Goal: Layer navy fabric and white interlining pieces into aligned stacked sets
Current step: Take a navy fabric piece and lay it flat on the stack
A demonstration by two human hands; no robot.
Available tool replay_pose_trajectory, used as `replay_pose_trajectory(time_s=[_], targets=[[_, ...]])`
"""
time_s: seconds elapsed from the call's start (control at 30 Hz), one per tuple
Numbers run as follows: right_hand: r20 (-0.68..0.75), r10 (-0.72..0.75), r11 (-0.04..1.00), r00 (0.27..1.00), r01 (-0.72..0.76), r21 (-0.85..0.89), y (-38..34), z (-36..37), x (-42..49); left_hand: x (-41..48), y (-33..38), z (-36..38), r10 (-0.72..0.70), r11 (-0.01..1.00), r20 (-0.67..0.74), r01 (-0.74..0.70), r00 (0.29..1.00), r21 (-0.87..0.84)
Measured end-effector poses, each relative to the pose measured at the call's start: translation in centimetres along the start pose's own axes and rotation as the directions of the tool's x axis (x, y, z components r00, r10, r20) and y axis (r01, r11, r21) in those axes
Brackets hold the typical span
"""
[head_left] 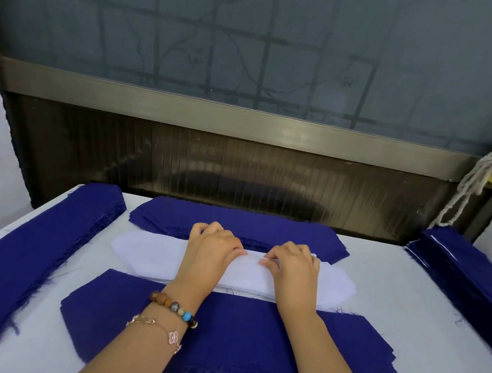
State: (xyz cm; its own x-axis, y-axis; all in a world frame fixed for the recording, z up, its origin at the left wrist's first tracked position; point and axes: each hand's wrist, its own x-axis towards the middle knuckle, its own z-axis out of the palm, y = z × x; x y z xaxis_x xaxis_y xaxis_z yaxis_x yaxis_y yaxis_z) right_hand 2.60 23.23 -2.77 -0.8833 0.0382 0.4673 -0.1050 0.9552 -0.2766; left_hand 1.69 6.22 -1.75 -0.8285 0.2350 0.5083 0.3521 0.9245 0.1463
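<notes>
A stack of white interlining pieces (149, 253) lies across the middle of the table. My left hand (214, 250) and my right hand (293, 262) rest on top of it, fingers curled, pinching the top white sheet near its far edge. A navy fabric stack (225, 342) lies nearest me, under my forearms. A second navy stack (265, 228) lies just beyond the white pieces.
A long navy stack (40, 245) runs along the left side of the white table (393, 288). Another navy stack with white layers between (466, 274) sits at the right edge. A metal frame and dark panel (241, 162) stand behind the table; white cords (474, 182) hang at right.
</notes>
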Motion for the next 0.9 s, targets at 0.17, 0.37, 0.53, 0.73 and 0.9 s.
replay_pose_trajectory(time_s=[0.17, 0.37, 0.53, 0.73, 0.9], targets=[[0.040, -0.039, 0.999, 0.998, 0.040, -0.028, 0.1, 0.3, 0.1, -0.3, 0.0, 0.3, 0.107, 0.989, 0.043, -0.102, 0.993, -0.106], [-0.035, -0.191, 0.981, 0.981, 0.192, 0.013, -0.2, 0.2, -0.4, -0.2, -0.4, 1.0, 0.086, 0.980, 0.078, -0.070, 0.993, -0.188], [0.068, -0.170, 0.982, 0.983, 0.175, -0.068, 0.3, -0.2, 0.0, -0.2, -0.6, 1.3, 0.080, 0.978, 0.093, -0.060, 0.992, -0.201], [0.164, -0.014, 0.980, 0.986, 0.046, -0.195, 4.3, -2.2, 1.2, -0.3, -0.8, 1.6, 0.041, 0.972, 0.077, -0.021, 0.996, -0.235], [0.255, 0.158, 0.965, 0.954, -0.094, -0.246, 8.3, -4.6, 1.5, 0.1, -0.5, 1.0, -0.015, 0.976, 0.153, 0.047, 0.988, -0.212]])
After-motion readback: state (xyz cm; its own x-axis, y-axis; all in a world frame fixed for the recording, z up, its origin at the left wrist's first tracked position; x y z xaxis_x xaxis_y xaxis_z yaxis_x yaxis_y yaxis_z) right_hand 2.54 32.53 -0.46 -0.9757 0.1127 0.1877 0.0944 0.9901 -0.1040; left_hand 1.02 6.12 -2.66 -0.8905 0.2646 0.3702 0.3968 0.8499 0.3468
